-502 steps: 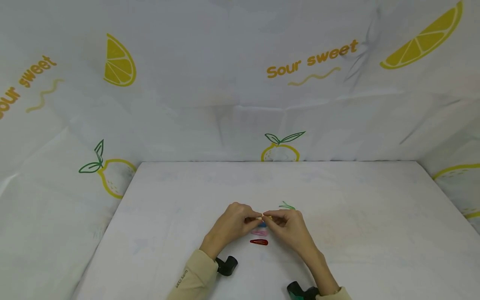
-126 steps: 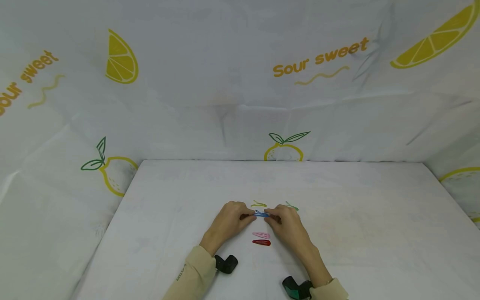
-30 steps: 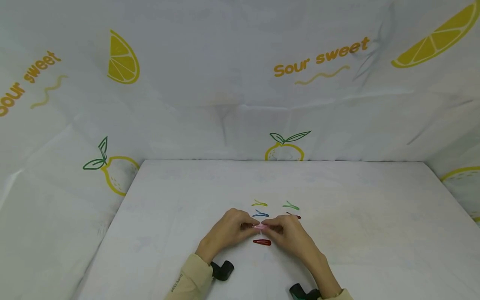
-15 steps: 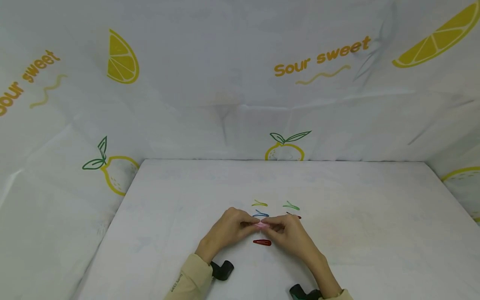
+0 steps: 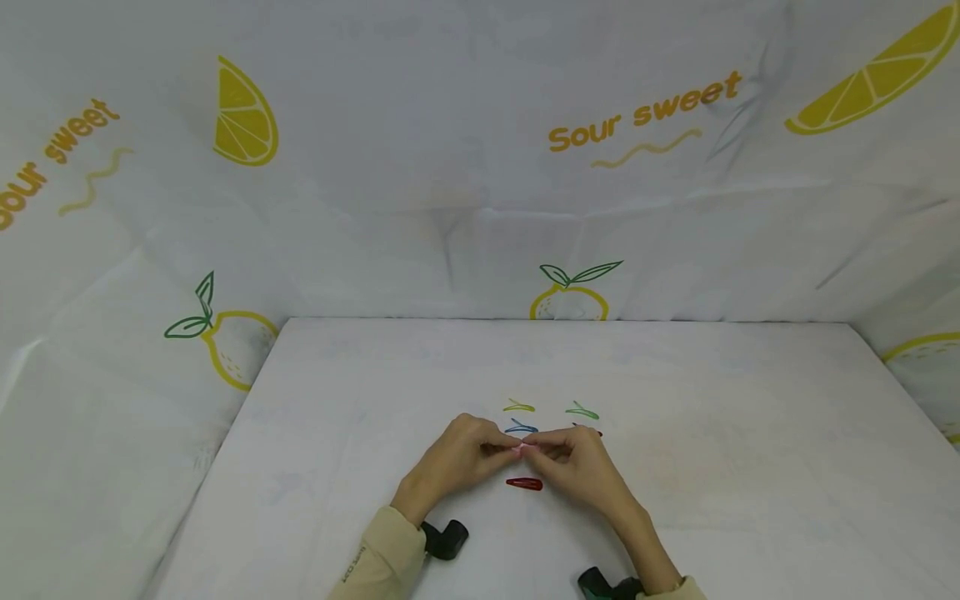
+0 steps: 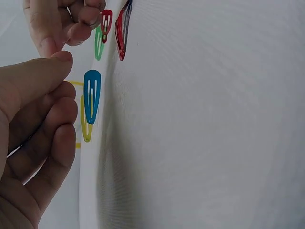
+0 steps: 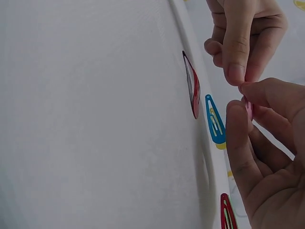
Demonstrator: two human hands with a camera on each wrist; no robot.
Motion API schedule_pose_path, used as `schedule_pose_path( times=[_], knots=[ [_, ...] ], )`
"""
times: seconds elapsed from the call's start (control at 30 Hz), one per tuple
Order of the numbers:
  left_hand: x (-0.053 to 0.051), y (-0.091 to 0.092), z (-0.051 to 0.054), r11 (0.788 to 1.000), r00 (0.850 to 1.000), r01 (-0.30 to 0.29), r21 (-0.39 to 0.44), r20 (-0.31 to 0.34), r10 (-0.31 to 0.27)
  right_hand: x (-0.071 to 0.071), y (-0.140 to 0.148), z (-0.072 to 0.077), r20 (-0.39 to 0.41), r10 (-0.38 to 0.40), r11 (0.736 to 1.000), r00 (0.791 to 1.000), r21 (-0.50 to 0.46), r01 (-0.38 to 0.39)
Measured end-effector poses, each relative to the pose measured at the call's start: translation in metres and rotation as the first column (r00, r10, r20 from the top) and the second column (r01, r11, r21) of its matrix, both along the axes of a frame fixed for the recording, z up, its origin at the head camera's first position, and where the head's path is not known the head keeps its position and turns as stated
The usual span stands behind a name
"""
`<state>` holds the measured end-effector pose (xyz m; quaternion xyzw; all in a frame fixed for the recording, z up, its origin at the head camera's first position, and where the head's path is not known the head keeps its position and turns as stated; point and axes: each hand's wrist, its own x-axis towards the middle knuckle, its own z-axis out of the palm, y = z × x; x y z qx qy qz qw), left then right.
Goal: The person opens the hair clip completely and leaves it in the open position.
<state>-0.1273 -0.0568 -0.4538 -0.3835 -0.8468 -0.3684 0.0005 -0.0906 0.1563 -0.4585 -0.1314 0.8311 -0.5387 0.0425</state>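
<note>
Both hands meet above the table, pinching a small pink snap hair clip (image 7: 249,109) between thumbs and fingertips. My left hand (image 5: 467,457) has its end, my right hand (image 5: 577,463) the other; fingers cover most of the clip. Just beyond lies a blue hair clip (image 5: 521,426), and behind it a yellow hair clip (image 5: 519,407); both have their arms spread apart. Nearer the person, a red hair clip (image 5: 524,483) lies below the hands.
Right of the yellow clip lies a green hair clip (image 5: 582,411), its arms spread. A second red hair clip (image 7: 228,212) is partly hidden behind the right hand in the head view. Black wrist devices (image 5: 447,540) sit on both forearms. A lemon-printed cloth (image 5: 375,208) backs the white table (image 5: 712,400).
Earlier the hands held the yellow clip, then the blue one; both now lie on the table, spread. The pink clip has been lifted off the table. Over the last second, fingers shifted slightly around it.
</note>
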Motion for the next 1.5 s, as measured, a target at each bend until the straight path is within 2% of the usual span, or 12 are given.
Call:
schedule_pose_path(
  times=[0.17,0.5,0.8,0.93,1.5],
  knots=[
    [0.001,0.001,0.0,1.0,1.0,-0.001,0.013,-0.019,0.001,0.0,-0.002,0.001,0.022,-0.03,0.999,0.999,-0.012,0.03],
    [0.002,0.001,0.004,1.0,1.0,-0.013,-0.003,-0.006,0.013,0.002,-0.006,0.003,0.033,-0.052,0.998,0.998,-0.022,0.052],
    [0.002,0.002,0.006,1.0,0.997,-0.022,-0.021,-0.07,0.02,0.003,-0.01,0.006,0.034,-0.085,0.996,0.996,-0.033,0.086],
    [0.002,0.002,0.005,1.0,0.997,-0.022,-0.014,-0.074,0.02,0.003,-0.011,0.006,0.037,-0.098,0.995,0.994,-0.021,0.099],
    [0.0,0.002,0.005,0.999,0.996,-0.033,-0.033,-0.081,0.03,0.001,-0.012,0.004,-0.004,-0.101,0.995,0.995,-0.022,0.101]
  ],
)
